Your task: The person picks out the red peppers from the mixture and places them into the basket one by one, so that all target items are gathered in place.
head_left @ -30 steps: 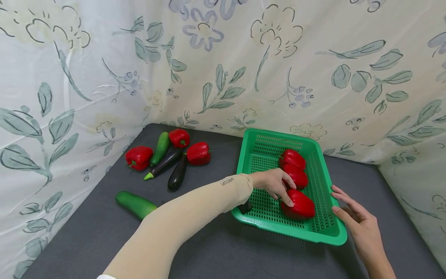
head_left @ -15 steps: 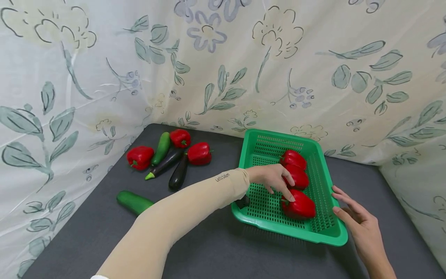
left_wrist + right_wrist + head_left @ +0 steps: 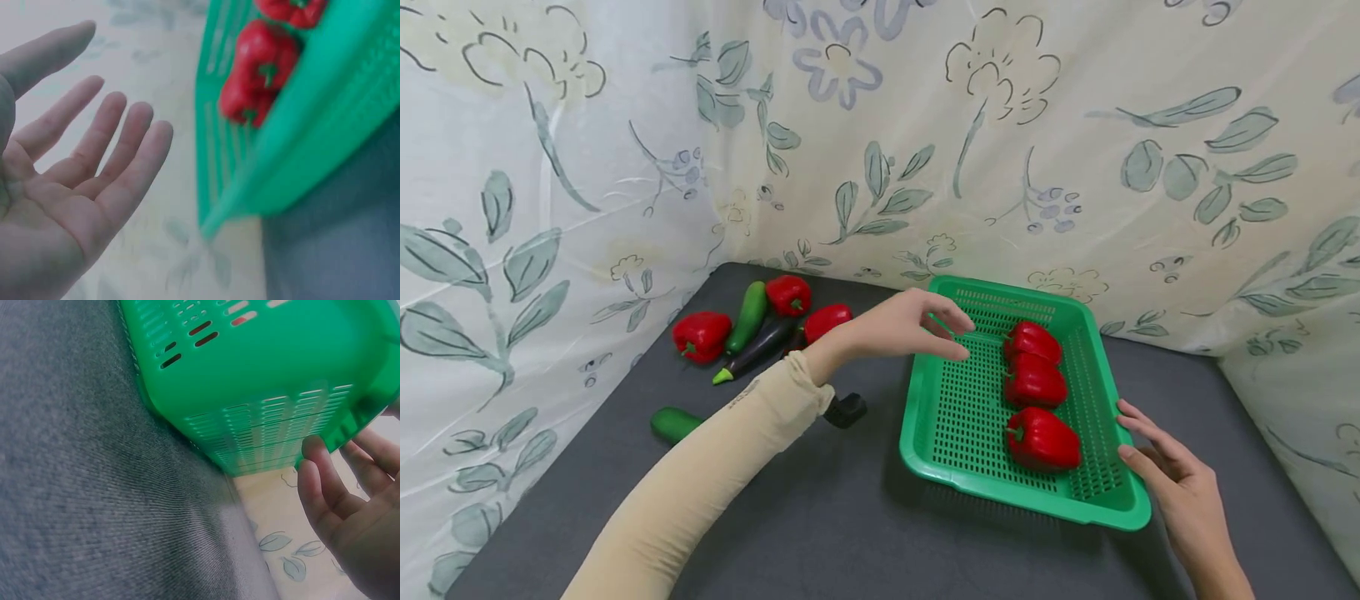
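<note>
My left hand (image 3: 906, 325) hovers over the left side of a green plastic basket (image 3: 1022, 497), its fingers extended and holding nothing. In the left wrist view the palm and spread fingers of that hand (image 3: 94, 181) appear beside the basket. Three red bell peppers lie inside along the right half: a near one (image 3: 1043, 439), a middle one (image 3: 1036, 381) and a far one (image 3: 1033, 343). My right hand (image 3: 1180, 483) holds the basket's right rim with thumb and fingers. The right wrist view has its fingers (image 3: 315, 475) bent at the rim from outside.
Left on the dark table are red bell peppers (image 3: 702, 337), a slim green cucumber (image 3: 747, 321) and an eggplant (image 3: 763, 346). A thicker green vegetable (image 3: 673, 423) is partly hidden by the left sleeve. A floral curtain (image 3: 880, 167) closes off the back and sides.
My left hand has come off the near pepper and moved up and left out over the basket's left edge. The peppers stay in place; my right hand keeps its hold.
</note>
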`<state>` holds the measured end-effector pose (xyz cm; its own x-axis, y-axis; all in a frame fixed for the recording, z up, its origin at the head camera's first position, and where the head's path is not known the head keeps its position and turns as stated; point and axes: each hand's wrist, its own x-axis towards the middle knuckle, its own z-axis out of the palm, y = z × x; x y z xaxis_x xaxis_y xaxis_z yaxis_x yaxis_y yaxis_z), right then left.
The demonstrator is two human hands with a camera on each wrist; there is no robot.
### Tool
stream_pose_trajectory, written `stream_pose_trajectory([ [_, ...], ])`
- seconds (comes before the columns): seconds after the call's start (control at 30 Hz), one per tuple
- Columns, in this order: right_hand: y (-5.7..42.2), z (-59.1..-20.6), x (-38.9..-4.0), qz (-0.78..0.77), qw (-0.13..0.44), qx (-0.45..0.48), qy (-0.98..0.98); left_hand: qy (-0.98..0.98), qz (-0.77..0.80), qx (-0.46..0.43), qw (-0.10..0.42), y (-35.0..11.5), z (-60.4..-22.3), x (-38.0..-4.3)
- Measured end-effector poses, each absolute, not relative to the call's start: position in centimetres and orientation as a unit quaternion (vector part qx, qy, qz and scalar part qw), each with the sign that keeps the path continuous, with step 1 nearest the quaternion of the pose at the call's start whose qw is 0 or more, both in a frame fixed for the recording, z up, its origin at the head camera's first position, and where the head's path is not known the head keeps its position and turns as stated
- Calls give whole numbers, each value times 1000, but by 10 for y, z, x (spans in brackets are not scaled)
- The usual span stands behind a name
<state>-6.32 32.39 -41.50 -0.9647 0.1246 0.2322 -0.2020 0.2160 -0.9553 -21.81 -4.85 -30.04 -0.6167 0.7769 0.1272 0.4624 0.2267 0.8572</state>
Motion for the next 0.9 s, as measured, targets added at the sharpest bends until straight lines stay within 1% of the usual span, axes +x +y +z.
stream_pose_trajectory([
  [0.1, 323, -415, -62, 625, 130, 23, -770, 777, 492, 381, 97, -87, -306, -215],
  [0.2, 324, -415, -61, 625, 133, 27, -769, 788, 515, 336, 27, -127, -313, -211],
  [0.33, 324, -416, -60, 623, 133, 31, -770, 800, 548, 240, -52, -181, -327, -204],
  [0.43, 325, -416, -60, 622, 130, 32, -772, 812, 547, 169, -116, -218, -346, -201],
  [0.57, 326, -417, -60, 619, 131, 35, -773, 824, 528, 90, -184, -257, -371, -204],
  [0.7, 327, -418, -61, 614, 135, 39, -776, 832, 514, 40, -207, -282, -390, -209],
  [0.9, 328, -420, -61, 609, 140, 43, -779, 832, 513, 14, -210, -306, -407, -216],
])
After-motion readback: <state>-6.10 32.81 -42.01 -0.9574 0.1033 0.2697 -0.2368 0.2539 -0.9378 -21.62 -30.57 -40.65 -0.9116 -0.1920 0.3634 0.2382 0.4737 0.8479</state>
